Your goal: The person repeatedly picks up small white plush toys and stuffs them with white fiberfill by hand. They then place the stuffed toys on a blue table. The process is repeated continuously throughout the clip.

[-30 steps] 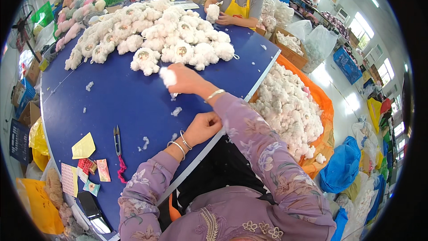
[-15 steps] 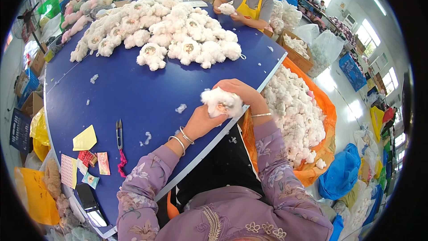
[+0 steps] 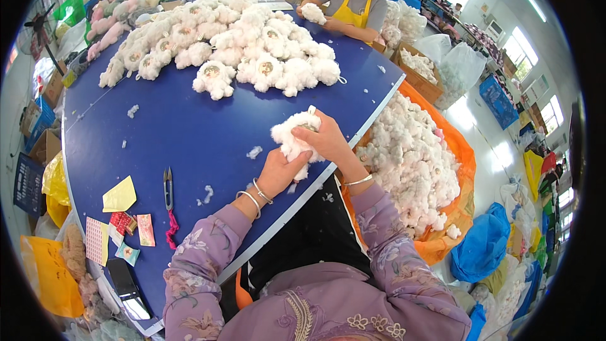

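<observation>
Both my hands grip a small white plush toy (image 3: 288,132) just above the table's near right edge. My left hand (image 3: 278,170) wraps round its lower part from the left, thumb across it. My right hand (image 3: 330,139) pinches the upper right side, its thumb lying over the face patch, so most of that patch is covered. A small loop sticks up at the top of the toy. Farther back on the blue table (image 3: 183,132) lies a large heap of similar white plush toys (image 3: 208,38), several with printed faces showing.
Thread snips (image 3: 168,191) with a pink cord, a yellow paper (image 3: 120,196), small packets and a black phone (image 3: 123,278) lie at the left. An orange sack (image 3: 464,170) of white plush pieces (image 3: 413,158) stands at my right. Across the table a co-worker (image 3: 353,9) holds a white toy.
The plush toy has been turned more upright and shifted slightly left. My right hand has moved from behind its top to its right side, thumb now over the face.
</observation>
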Available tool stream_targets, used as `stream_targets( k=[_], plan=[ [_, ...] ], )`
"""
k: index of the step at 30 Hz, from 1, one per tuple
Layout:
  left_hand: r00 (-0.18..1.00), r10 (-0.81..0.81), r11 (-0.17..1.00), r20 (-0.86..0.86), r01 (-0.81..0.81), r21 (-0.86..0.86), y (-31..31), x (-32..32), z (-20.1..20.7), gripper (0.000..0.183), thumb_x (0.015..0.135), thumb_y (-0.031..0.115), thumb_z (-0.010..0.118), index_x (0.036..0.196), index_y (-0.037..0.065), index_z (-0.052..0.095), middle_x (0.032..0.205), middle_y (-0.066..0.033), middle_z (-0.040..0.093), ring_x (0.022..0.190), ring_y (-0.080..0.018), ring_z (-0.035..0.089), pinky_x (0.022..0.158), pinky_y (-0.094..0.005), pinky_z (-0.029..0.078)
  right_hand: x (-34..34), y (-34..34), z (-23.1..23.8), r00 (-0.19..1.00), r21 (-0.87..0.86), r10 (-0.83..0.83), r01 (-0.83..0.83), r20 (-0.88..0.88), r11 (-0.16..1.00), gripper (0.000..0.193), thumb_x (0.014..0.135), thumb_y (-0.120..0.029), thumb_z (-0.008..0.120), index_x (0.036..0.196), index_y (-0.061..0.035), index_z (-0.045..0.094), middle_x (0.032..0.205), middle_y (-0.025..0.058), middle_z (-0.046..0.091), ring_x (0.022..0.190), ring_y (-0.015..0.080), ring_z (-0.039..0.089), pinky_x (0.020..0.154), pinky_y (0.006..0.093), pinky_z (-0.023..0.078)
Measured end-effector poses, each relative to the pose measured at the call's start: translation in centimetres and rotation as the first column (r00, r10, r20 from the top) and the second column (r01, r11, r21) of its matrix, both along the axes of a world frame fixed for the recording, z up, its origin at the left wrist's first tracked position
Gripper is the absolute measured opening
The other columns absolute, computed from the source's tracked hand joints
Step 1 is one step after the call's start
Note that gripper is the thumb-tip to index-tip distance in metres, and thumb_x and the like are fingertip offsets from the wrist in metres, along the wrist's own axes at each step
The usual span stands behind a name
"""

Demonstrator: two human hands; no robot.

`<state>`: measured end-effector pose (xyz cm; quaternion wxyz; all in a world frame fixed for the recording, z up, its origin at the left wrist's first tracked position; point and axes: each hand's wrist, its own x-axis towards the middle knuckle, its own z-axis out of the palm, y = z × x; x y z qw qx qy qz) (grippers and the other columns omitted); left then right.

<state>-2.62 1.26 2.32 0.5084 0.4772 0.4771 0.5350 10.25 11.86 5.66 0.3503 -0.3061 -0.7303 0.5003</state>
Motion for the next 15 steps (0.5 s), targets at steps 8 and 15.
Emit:
stream_targets(
  k=[8, 15],
  plan=[
    [0.991, 0.137, 0.976, -0.002, -0.134, 0.170, 0.2, 0.5, -1.5, 0.025, 0.089, 0.022, 0.071, 0.098, 0.000, 0.070, 0.080, -0.0025, 0.069, 0.070, -0.0056, 0.061, 0.063, -0.0241, 0.049, 0.2, -0.3, -2.0, 0.995, -0.266, -0.007, -0.020, -0.101, 0.964, 0.035, 0.094, -0.033, 0.062, 0.099, 0.0008, 0.064, 0.090, 0.0013, 0.065, 0.080, 0.0076, 0.057, 0.071, 0.0244, 0.048],
    [0.983, 0.156, 0.981, -0.092, -0.144, 0.134, -0.1, 0.7, -1.1, 0.031, 0.088, 0.026, 0.071, 0.098, -0.003, 0.069, 0.082, -0.0045, 0.070, 0.072, -0.0085, 0.062, 0.065, -0.0266, 0.050, 1.2, 0.0, -0.9, 0.989, -0.287, 0.097, -0.126, -0.111, 0.950, 0.030, 0.091, -0.025, 0.067, 0.107, 0.0003, 0.062, 0.096, 0.0020, 0.065, 0.085, 0.0081, 0.059, 0.074, 0.0251, 0.050]
  ],
)
